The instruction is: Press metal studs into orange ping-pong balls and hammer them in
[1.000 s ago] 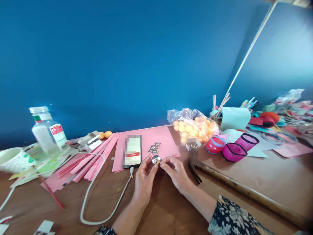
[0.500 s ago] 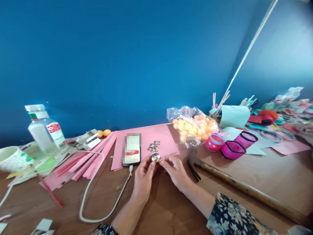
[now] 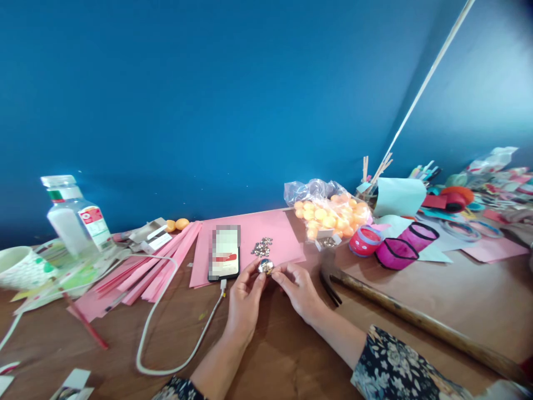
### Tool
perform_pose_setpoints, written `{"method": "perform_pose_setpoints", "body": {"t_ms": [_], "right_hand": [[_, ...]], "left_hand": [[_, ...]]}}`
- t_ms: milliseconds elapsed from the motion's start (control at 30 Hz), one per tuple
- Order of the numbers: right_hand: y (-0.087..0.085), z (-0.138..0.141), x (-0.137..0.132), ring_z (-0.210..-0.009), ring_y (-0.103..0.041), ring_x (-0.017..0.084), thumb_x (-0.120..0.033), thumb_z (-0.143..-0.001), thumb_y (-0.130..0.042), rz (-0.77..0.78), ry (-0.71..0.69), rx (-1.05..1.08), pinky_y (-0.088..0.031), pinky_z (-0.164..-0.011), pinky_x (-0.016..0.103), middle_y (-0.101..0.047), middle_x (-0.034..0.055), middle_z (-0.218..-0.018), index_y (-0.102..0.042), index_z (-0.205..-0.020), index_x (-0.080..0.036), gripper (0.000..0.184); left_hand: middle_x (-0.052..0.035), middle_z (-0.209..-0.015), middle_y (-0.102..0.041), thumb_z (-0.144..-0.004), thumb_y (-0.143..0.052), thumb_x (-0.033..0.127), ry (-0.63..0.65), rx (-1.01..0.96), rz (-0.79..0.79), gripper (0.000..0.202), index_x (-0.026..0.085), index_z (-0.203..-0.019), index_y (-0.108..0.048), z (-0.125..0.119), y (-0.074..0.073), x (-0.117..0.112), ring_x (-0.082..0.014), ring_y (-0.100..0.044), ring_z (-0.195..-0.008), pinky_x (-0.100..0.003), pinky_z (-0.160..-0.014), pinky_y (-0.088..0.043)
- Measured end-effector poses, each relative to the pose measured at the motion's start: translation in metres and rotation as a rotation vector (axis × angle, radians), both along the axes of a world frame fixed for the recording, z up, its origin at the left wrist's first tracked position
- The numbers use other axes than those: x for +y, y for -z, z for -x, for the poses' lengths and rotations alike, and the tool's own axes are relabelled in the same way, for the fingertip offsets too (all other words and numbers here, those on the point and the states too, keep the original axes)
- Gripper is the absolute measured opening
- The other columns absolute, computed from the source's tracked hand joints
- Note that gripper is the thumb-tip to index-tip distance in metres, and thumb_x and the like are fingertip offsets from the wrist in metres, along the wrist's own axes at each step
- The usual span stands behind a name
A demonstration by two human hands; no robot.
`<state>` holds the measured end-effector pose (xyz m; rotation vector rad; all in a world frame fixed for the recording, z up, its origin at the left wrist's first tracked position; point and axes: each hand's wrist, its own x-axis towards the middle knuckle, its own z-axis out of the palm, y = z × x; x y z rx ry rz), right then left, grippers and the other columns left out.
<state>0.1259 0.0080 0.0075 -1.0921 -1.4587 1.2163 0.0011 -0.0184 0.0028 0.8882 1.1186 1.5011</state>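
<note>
Between my fingertips is a small shiny silver rounded piece [image 3: 265, 266], possibly a bell; its exact kind is too small to make out. My left hand [image 3: 245, 294] grips it from the left with thumb and fingers. From the other side, my right hand [image 3: 297, 289] is closed in a pinch at its edge, where a tiny gold-coloured bit shows. Just beyond my fingers, a pile of small shiny metal pieces [image 3: 262, 246] lies on pink paper [image 3: 285, 233]. A phone [image 3: 225, 253] rests on the same paper, left of the pile.
A claw hammer [image 3: 400, 308] lies to the right. Behind it are a bag of orange balls [image 3: 328, 214], a small box of metal bits [image 3: 327, 241] and pink mesh cups [image 3: 397, 254]. A white cable [image 3: 144, 339] loops at left, near pink strips [image 3: 154, 272] and a bottle [image 3: 75, 216].
Both hands stay almost where they were, still holding the silver piece. The piece appears slightly tilted between the fingers, and the view has shifted very little.
</note>
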Motion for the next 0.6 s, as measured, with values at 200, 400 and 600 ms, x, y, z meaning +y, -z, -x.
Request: {"method": "perform_pose_setpoints", "body": {"t_ms": [200, 400, 600], "right_hand": [[-0.001, -0.0003, -0.0001, -0.056, -0.048, 0.01, -0.036, -0.078, -0.055, -0.013, -0.001, -0.014, -0.039, -0.051, 0.02, -0.057, -0.0004, -0.066, -0.059, -0.074, -0.016, 0.021], [-0.002, -0.0012, -0.0007, -0.056, -0.047, 0.01, -0.037, -0.078, -0.054, -0.013, 0.003, -0.047, -0.039, -0.05, 0.02, -0.056, -0.0007, -0.064, -0.059, -0.073, -0.016, 0.022], [-0.004, -0.0014, -0.001, -0.055, -0.048, 0.01, -0.036, -0.077, -0.056, -0.011, 0.0, -0.055, -0.039, -0.052, 0.021, -0.056, -0.0016, -0.061, -0.059, -0.071, -0.016, 0.022]], "left_hand": [[-0.0084, -0.112, -0.062, -0.075, -0.059, 0.028, -0.007, -0.021, 0.001, 0.043, 0.019, -0.117, -0.053, -0.0007, -0.001, 0.0001, -0.0219, -0.057, -0.103, -0.038, -0.093, -0.042], [-0.0072, -0.111, -0.063, -0.073, -0.061, 0.028, -0.016, -0.042, 0.013, 0.043, 0.021, -0.116, -0.054, -0.0014, -0.0026, -0.0004, -0.0219, -0.057, -0.103, -0.038, -0.092, -0.043], [-0.007, -0.11, -0.063, -0.074, -0.061, 0.027, -0.004, -0.032, -0.014, 0.042, 0.02, -0.115, -0.054, -0.0016, -0.0033, 0.0003, -0.0209, -0.057, -0.103, -0.036, -0.092, -0.043]]}}
